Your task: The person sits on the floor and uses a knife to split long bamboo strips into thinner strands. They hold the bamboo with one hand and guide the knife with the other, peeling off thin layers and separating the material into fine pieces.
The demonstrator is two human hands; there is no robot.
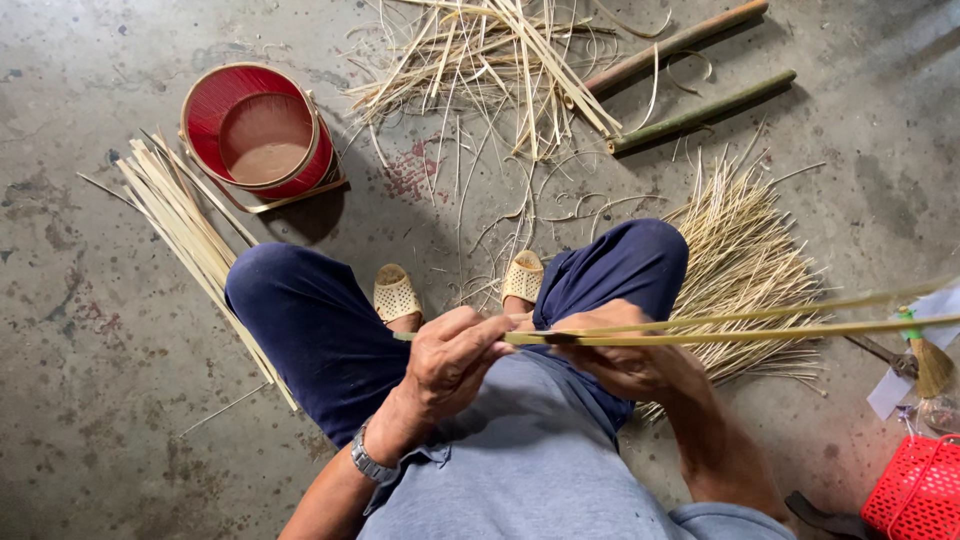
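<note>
I sit low with my knees apart, and the bamboo strip (720, 335) lies across my lap so both hands can work it close to my body. My left hand (455, 360) closes over the near end, thumb and fingers (490, 335) pressed together on the strip, pinching it just where it begins to part. My right hand (630, 360) sits under the strip just beside the left, palm up, its fingers curled around it; how tightly, I cannot tell from here. Beyond my right hand the strip runs out to the right in two thin lengths, one riding a little above the other, so I judge it is being split, and holding it level keeps both halves even.

The rest is laid within reach on the concrete floor (80, 350). A flat sheaf of pale cut strips (185, 225) lies by my left knee, and a fan of fine slivers (745, 260) spreads past my right knee. A red bucket (262, 135) stands ahead on the left, near a loose heap of shavings (490, 60). Two uncut bamboo poles (690, 75) lie well apart from me. A red plastic basket (920, 495) sits at my right.
</note>
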